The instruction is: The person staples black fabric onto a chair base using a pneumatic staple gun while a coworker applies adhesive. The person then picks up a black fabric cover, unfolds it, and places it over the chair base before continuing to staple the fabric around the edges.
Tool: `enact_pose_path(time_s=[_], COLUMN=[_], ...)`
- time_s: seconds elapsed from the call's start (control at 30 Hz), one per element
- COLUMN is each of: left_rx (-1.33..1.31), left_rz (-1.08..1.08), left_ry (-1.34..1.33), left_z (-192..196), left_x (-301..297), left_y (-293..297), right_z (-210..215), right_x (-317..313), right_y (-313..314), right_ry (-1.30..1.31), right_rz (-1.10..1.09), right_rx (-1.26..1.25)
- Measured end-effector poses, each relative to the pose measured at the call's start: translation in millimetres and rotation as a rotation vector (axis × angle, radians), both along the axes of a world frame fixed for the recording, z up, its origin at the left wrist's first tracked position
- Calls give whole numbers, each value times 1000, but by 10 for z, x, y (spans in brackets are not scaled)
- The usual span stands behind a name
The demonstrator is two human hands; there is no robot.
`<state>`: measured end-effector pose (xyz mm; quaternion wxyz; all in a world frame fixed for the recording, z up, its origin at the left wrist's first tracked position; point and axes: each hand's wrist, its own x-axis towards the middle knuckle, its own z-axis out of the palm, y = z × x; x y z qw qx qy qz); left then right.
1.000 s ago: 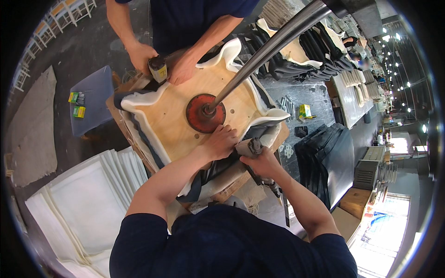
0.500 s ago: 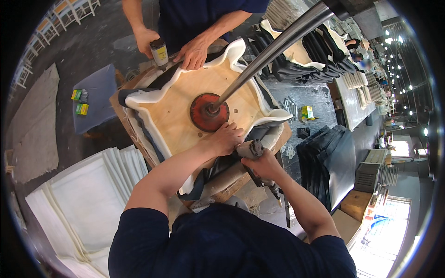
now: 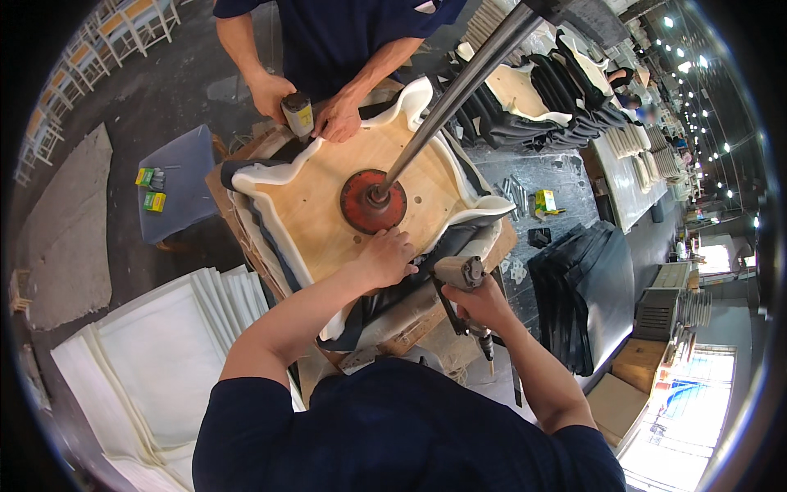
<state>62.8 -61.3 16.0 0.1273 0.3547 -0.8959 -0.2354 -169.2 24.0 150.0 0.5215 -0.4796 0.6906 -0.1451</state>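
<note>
The right hand [image 3: 484, 302] clenched the stapler [image 3: 461, 275] just right of the left hand [image 3: 384, 258], which lay flat on the board [image 3: 328, 209].

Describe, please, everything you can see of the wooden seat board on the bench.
The wooden seat board is pale plywood with a wavy outline, lying flat on the bench. White foam and dark fabric wrap its edges. A red round press plate on a metal rod bears on its middle. The left hand presses its near edge; a co-worker's hand rests on its far edge.
</note>
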Motion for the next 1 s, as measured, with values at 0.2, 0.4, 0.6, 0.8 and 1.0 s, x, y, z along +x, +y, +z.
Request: enact_pose_path(time_s=[0.2,0.4,0.6,0.8,1.0], left_rx=[-10,-33,-77,-10,-29], left_rz=[24,-5,33,70,47], left_ry=[-2,85,225,352,355], left_z=[23,-85,-210,-225,-212], left_x=[-23,8,-3,-8,-10], left_y=[35,27,60,68,32], right_z=[-63,-26,-79,-108,-173], right_x=[34,111,175,241,269], right_y=[-2,-95,-157,-230,-312], right_ry=[-47,20,55,165,266], right_rz=[17,59,84,135,242], right_rx=[-18,55,102,114,79])
